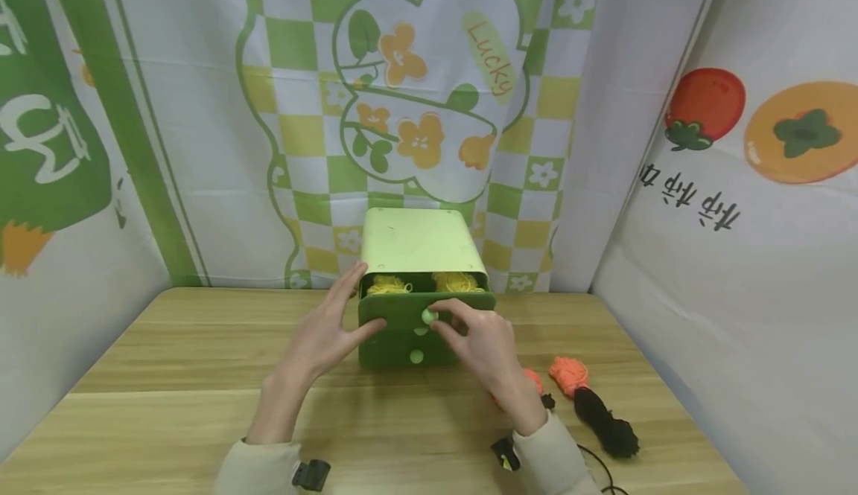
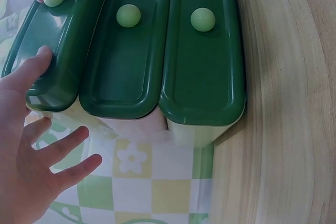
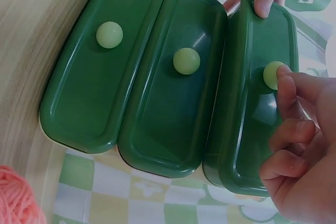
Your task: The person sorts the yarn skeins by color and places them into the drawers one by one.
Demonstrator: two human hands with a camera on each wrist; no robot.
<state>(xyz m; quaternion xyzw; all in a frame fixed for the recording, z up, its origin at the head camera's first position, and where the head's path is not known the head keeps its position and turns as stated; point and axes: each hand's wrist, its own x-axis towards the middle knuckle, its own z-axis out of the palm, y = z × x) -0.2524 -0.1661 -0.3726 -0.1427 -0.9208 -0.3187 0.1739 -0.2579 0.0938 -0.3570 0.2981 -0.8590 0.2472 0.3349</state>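
Observation:
A small cabinet [image 1: 422, 238] with a pale green top and three dark green drawers stands at the table's back. Its top drawer [image 1: 395, 310] is pulled partly out, showing two bundles of yellow yarn [image 1: 456, 281] inside. The round pale knob [image 3: 271, 75] of that drawer is pinched between the thumb and index finger of my right hand [image 1: 488, 342]. At the drawer's left end, my left hand [image 1: 322, 339] rests its thumb [image 2: 38, 66] on the front, its other fingers extended beside the cabinet. In both wrist views the two lower drawers [image 2: 202, 72] are shut.
On the wooden table [image 1: 167, 391], right of the cabinet, lie an orange yarn bundle [image 1: 570, 376] and a black one [image 1: 606, 424]. More orange and black yarn shows partly behind my right wrist. A thin black cable [image 1: 599, 459] runs near the right sleeve. Printed cloth [image 1: 308, 130] hangs behind.

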